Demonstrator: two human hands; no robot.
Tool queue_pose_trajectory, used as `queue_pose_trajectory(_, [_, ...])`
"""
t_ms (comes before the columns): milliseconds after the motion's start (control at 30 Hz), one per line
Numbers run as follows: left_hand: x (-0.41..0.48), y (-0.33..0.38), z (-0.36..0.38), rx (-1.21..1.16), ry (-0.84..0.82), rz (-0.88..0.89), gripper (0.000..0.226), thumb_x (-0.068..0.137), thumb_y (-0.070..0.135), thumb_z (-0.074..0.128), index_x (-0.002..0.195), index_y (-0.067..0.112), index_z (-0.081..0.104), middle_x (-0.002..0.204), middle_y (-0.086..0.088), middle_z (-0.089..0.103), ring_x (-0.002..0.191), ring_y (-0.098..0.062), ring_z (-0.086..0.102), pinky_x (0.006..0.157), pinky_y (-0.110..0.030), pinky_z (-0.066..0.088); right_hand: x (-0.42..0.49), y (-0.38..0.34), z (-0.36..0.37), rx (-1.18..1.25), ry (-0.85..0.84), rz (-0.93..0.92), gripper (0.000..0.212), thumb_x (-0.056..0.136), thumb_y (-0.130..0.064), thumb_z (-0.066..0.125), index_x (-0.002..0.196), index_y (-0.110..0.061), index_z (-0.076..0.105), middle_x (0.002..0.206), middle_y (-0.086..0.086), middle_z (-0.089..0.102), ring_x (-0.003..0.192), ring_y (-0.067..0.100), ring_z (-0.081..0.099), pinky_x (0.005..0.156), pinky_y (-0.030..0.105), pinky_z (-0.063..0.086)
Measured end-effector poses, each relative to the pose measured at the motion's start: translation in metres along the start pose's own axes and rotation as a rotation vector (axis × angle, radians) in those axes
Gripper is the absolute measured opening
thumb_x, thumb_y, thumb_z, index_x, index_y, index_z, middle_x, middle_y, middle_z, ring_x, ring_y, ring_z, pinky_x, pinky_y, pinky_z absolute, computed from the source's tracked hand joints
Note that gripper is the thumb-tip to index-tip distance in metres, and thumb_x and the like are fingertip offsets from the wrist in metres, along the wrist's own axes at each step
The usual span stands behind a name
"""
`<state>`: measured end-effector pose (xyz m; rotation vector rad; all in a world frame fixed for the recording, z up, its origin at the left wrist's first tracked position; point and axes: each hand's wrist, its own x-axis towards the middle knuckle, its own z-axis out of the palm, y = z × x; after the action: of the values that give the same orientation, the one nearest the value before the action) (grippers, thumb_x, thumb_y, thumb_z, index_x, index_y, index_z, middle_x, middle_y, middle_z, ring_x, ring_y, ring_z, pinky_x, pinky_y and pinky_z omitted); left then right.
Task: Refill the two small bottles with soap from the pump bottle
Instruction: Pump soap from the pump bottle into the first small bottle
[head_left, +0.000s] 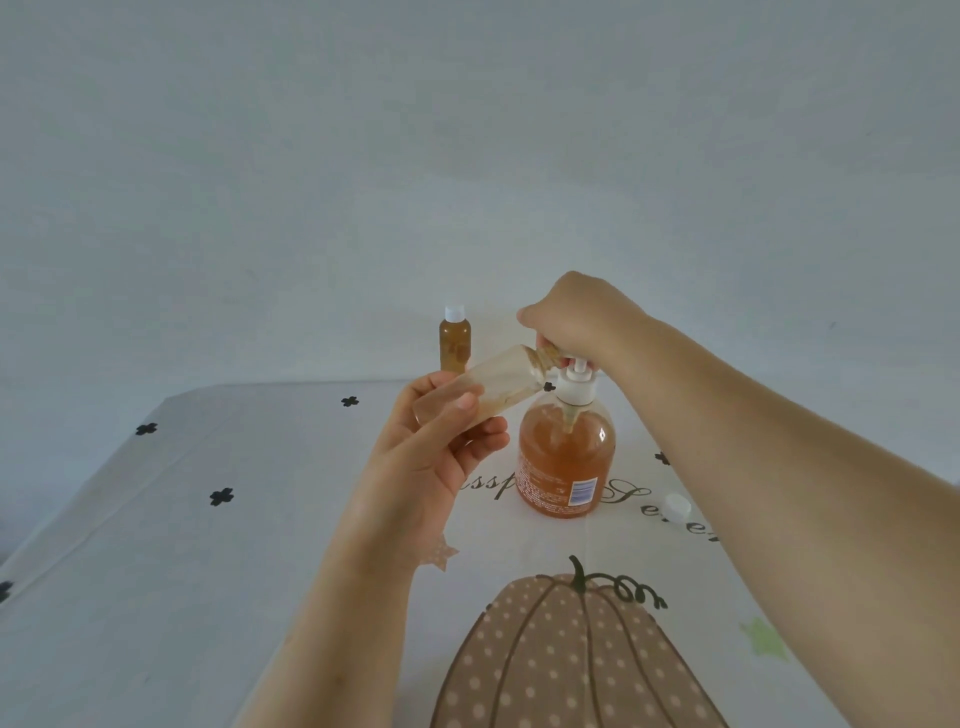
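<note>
A large pump bottle (565, 457) of amber soap stands upright on the table, its white pump head under my right hand (576, 317), whose fingers curl over the pump and press down on it. My left hand (441, 441) grips an uncapped small clear bottle (493, 384), tilted with its mouth up against the pump spout; soap streaks its neck and lower side. A second small bottle (455, 347), filled with amber soap and closed with a white cap, stands upright at the table's far edge, left of the pump bottle.
A loose white cap (677, 506) lies on the tablecloth (208, 545) to the right of the pump bottle, by my right forearm. The cloth shows a pumpkin print near me. The table's left edge runs diagonally; a plain wall lies behind.
</note>
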<state>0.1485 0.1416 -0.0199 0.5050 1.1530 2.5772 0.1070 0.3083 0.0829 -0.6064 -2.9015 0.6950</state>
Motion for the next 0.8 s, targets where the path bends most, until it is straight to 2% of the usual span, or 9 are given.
queue_pose_trajectory(67, [-0.001,0.000,0.000,0.003,0.006,0.004,0.019,0.085,0.007,0.065,0.102,0.010,0.056,0.092,-0.008,0.070,0.078,-0.024,0.066,0.073,-0.030,0.057,0.000,0.000,0.001,0.005,-0.017,0.018,0.027,0.093,-0.018,0.052,0.078,-0.005,0.070,0.063,0.008,0.065,0.056,0.026,0.060,0.066,0.030,0.048])
queue_pose_trajectory(333, [-0.001,-0.001,-0.001,0.044,0.027,0.015,0.021,0.081,0.010,0.065,0.101,0.012,0.057,0.091,-0.008,0.070,0.077,-0.024,0.066,0.072,-0.031,0.056,0.009,0.006,0.005,0.038,0.004,0.008,0.023,0.091,-0.019,0.054,0.078,-0.006,0.067,0.057,0.006,0.058,0.050,0.023,0.053,0.057,0.027,0.040])
queue_pose_trajectory(400, [-0.001,-0.002,-0.003,0.055,0.027,0.017,0.022,0.081,0.010,0.064,0.101,0.010,0.057,0.090,-0.008,0.069,0.076,-0.024,0.065,0.070,-0.030,0.056,0.014,0.011,0.011,0.049,0.025,0.004,0.022,0.091,-0.022,0.054,0.081,-0.007,0.066,0.061,0.004,0.058,0.054,0.023,0.052,0.055,0.026,0.036])
queue_pose_trajectory(533, [0.001,-0.001,-0.005,0.084,0.036,0.019,0.022,0.080,0.009,0.065,0.100,0.009,0.056,0.090,-0.007,0.069,0.074,-0.023,0.065,0.068,-0.030,0.056,0.022,0.016,0.021,0.078,0.060,-0.014,0.024,0.092,-0.024,0.055,0.088,-0.008,0.072,0.086,0.006,0.074,0.069,0.025,0.062,0.057,0.029,0.040])
queue_pose_trajectory(633, [0.001,-0.002,-0.006,0.088,0.033,0.016,0.022,0.082,0.007,0.065,0.102,0.009,0.056,0.092,-0.008,0.069,0.075,-0.023,0.065,0.069,-0.030,0.056,0.024,0.018,0.023,0.086,0.068,-0.027,0.025,0.092,-0.025,0.054,0.089,-0.009,0.073,0.087,0.006,0.073,0.073,0.025,0.064,0.057,0.030,0.040])
queue_pose_trajectory(800, [0.001,-0.003,-0.006,0.081,0.033,0.008,0.023,0.081,0.009,0.066,0.102,0.010,0.056,0.093,-0.009,0.068,0.075,-0.023,0.065,0.069,-0.030,0.056,0.020,0.019,0.022,0.101,0.059,-0.028,0.026,0.091,-0.025,0.054,0.091,-0.008,0.074,0.086,0.008,0.073,0.068,0.025,0.061,0.056,0.029,0.040])
